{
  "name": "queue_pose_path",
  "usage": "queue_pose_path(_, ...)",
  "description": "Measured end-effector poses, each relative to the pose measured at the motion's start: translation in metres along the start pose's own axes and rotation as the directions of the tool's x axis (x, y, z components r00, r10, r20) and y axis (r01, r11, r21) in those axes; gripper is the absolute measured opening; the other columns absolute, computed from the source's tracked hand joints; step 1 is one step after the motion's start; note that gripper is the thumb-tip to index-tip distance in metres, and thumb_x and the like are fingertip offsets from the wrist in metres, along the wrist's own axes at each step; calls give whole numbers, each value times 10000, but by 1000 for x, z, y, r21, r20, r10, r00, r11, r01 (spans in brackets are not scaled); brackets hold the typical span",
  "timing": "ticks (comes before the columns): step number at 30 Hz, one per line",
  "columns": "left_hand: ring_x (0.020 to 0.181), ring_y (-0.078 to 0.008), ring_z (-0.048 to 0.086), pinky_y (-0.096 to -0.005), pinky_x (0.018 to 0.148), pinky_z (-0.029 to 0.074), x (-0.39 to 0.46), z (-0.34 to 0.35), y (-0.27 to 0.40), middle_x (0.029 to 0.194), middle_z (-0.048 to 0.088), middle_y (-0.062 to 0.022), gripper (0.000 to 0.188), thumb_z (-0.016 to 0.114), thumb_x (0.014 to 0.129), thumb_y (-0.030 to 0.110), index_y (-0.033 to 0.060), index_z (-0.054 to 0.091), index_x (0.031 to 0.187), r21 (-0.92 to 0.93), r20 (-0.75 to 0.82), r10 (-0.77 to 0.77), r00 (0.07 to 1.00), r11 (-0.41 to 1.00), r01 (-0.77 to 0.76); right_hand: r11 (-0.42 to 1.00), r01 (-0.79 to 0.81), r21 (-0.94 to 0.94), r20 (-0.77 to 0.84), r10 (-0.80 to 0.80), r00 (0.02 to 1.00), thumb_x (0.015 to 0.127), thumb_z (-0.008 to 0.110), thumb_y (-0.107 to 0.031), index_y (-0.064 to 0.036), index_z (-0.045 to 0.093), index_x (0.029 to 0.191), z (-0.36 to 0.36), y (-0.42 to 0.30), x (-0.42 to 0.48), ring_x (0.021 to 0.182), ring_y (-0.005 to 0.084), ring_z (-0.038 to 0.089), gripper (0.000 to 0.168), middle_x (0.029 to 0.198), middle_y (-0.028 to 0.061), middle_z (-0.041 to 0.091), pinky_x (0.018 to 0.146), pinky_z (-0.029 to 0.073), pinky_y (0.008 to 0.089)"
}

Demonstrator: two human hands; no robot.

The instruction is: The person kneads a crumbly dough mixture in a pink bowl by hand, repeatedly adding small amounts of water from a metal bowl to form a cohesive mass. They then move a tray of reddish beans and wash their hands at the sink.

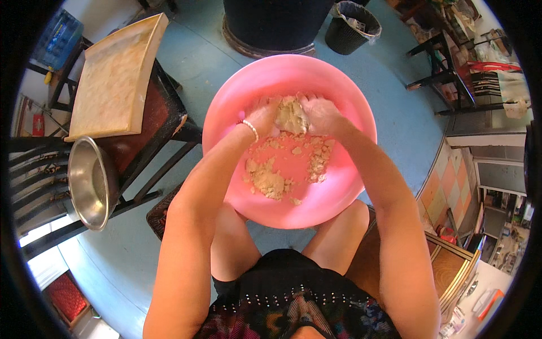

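Observation:
A large pink plastic basin (292, 68) rests at my thighs. Inside it, toward the far wall, a rough, pale lump of dough (292, 116) is held between my two hands. My left hand (263, 116), with a beaded bracelet (250, 129) at the wrist, grips the lump's left side. Against its right side is my right hand (322, 112), fingers pointing away from me. Some fingertips are blurred or hidden. Loose floury crumbs (269, 180) lie at the near left of the basin floor, and more crumbly dough (320, 159) lies along the right.
To the left, a chair (156, 114) carries a flour-dusted wooden board (112, 80) and a tilted metal bowl (89, 184). Beyond the basin stand a big dark cylindrical object (275, 25) and a lined waste bin (347, 36). A wooden stand (444, 72) is at right.

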State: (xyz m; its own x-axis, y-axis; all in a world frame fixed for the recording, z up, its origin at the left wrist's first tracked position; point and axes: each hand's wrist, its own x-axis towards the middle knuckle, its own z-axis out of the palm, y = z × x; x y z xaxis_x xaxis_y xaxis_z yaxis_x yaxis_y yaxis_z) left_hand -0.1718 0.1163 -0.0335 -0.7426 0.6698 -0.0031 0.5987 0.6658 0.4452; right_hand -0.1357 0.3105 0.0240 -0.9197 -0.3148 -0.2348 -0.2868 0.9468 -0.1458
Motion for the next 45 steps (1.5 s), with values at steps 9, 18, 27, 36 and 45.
queue_pose_path(9, 1007, -417, 540, -459, 870, 434, -68, -2, 16, 1039, 577, -228, 777, 779, 599, 213, 61, 375, 1245, -381, 379, 47, 924, 918, 109, 979, -203, 24, 37, 202, 979, 680, 701, -224, -20, 369, 1247, 41, -71, -80, 1021, 323, 503, 687, 1099, 173, 485, 791, 462, 460)
queue_pose_path(18, 1076, -359, 466, -427, 882, 438, -83, -31, 27, 1139, 457, -148, 741, 835, 510, 279, 104, 494, 1144, -166, 379, 113, 919, 985, -53, 994, 104, 32, 96, -106, 990, 632, 740, -264, -16, 381, 1295, 21, -114, -117, 1028, 318, 471, 794, 1099, 184, 460, 759, 432, 439)
queue_pose_path(27, 1062, -380, 491, -454, 839, 466, -115, -28, 39, 1125, 498, -156, 759, 813, 543, 249, 87, 416, 1170, -165, 372, 215, 903, 973, -164, 987, -17, 160, 88, 3, 996, 552, 794, -288, 45, 329, 1299, 49, -104, -114, 1036, 333, 450, 940, 1148, 231, 434, 902, 379, 444)
queue_pose_path(36, 869, -360, 594, -426, 737, 480, -88, 2, 17, 905, 586, -181, 620, 812, 538, 220, 80, 428, 1003, -291, 413, 98, 906, 956, 29, 921, -179, 346, 335, 57, 940, 520, 780, -213, 90, 435, 1145, 52, -79, -69, 921, 403, 536, 775, 1101, 251, 499, 791, 469, 422)
queue_pose_path(45, 1054, -345, 546, -452, 826, 468, -66, -14, 17, 1136, 543, -156, 729, 812, 545, 178, 90, 441, 1167, -81, 266, 63, 962, 996, -43, 976, 192, 101, -150, -176, 973, 627, 754, -396, -21, 459, 1216, 41, -27, -60, 1082, 362, 501, 757, 1120, 216, 521, 908, 426, 432)
